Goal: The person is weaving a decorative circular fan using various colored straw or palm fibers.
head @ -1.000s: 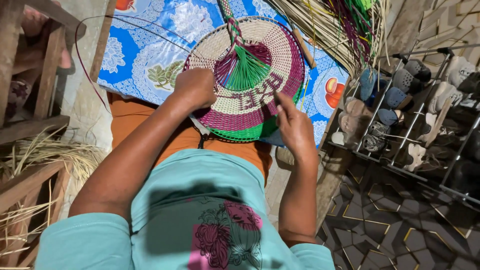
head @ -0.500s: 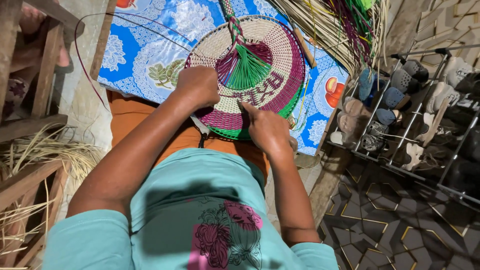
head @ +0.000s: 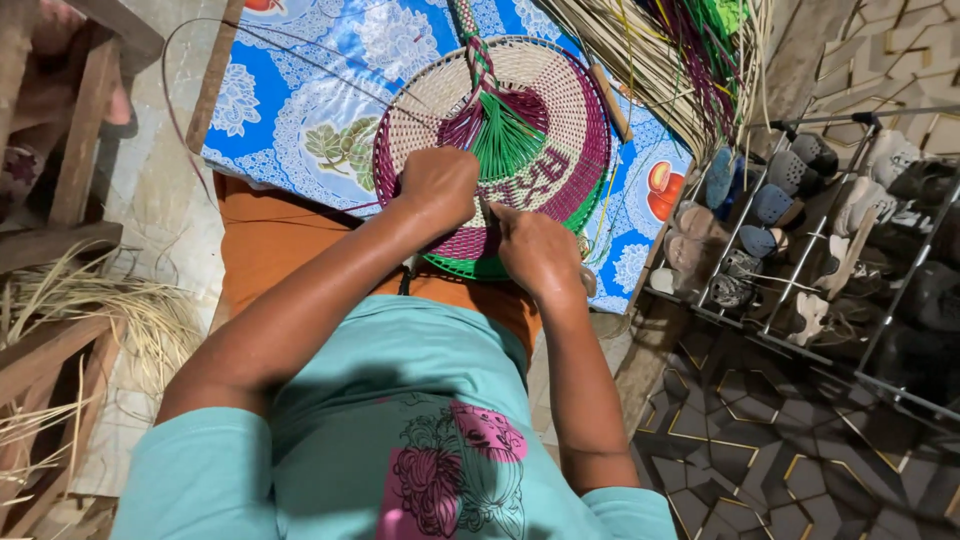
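Both hands [head: 540,250] now together on woven fan [head: 560,110]

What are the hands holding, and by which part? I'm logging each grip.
Both the left hand and the right hand press on the woven fan at its near purple band; finger closure is hidden.

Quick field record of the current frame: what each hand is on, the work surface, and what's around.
left hand: closed, pressed on the woven fan, near its centre
right hand: on the fan's lower edge, fingers curled; what it pinches is hidden
fan: round, cream, magenta and green, lying flat
surface: blue floral tablecloth
right side: shoe rack
top: loose straw strips
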